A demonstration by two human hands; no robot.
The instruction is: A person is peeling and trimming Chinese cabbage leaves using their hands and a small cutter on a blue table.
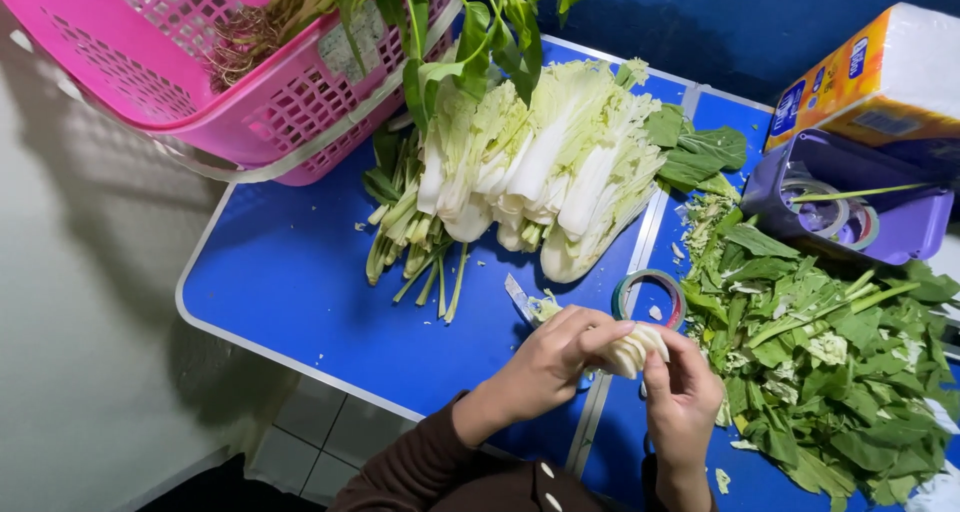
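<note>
Pale napa cabbage piece [632, 352] pinched between left hand [553, 360] and right hand [682, 392], both closed on it, small knife [520, 299] poking out by the left. Stacked cabbage leaves [550, 167] above the hands look trimmed; leafy scrap pile [830, 362] to the right, more greens left in the pink basket [180, 62].

Both hands are close together, low over the near edge of the table [300, 302]. The left hand [555, 357] comes in from the left in a brown sleeve [420, 462], with its fingers curled tight around something pale. The right hand [683, 387] reaches up from below, its fingers and thumb pinched on the same pale thing, touching the left hand.
</note>
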